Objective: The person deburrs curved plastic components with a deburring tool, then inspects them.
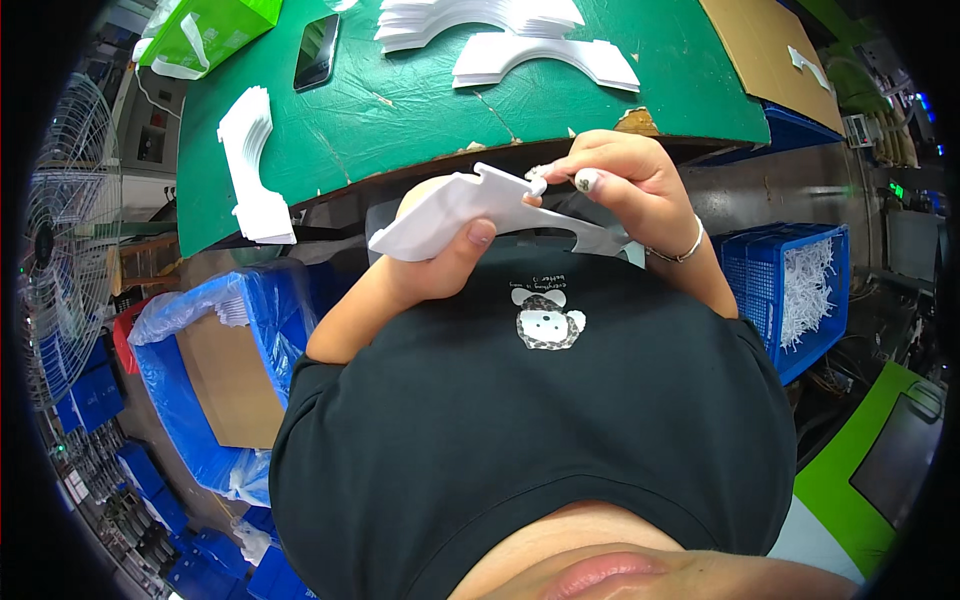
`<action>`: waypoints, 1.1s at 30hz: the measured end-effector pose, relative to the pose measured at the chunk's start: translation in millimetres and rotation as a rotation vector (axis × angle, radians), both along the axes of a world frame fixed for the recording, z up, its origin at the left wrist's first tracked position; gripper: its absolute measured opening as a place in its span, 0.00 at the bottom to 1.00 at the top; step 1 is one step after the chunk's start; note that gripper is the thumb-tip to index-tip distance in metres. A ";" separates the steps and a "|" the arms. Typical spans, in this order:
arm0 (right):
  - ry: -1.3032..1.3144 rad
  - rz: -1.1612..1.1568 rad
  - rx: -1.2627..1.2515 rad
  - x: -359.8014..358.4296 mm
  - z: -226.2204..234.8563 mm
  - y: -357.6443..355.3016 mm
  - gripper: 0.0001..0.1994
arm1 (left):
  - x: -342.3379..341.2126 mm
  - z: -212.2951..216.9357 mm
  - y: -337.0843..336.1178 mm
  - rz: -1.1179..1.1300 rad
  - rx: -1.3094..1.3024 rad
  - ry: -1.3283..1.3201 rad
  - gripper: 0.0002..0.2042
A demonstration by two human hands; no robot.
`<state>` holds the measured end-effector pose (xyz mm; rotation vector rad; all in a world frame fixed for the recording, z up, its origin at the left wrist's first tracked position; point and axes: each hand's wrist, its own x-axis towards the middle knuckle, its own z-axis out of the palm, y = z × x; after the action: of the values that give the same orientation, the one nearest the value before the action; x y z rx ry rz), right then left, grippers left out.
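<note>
A white curved piece is held up between the bench and the dark shirt, its long axis running roughly left to right. The left hand clasps its left part. The right hand is at its far edge, fingers narrowed; whether they pinch it, I cannot tell.

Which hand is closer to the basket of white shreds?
Right. The right hand is left of the basket and farther forward; the left hand, gripping a white piece, is even farther left.
</note>
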<state>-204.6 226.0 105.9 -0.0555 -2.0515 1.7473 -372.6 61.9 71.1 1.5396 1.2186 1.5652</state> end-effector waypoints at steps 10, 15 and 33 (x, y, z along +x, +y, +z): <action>-0.056 0.036 0.077 -1.3 5.4 -0.8 0.10 | -2.4 1.2 -1.0 0.017 -0.005 0.076 0.17; -0.258 -0.016 0.239 -6.2 1.9 -2.1 0.10 | 1.9 8.1 1.4 -0.028 0.151 0.090 0.15; -0.039 0.082 0.079 0.6 6.7 -1.0 0.10 | -4.1 6.0 -2.3 0.015 -0.016 0.193 0.20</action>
<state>-204.0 225.0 112.6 0.0187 -2.1771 1.7236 -376.7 59.6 77.1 1.7064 1.3470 1.4379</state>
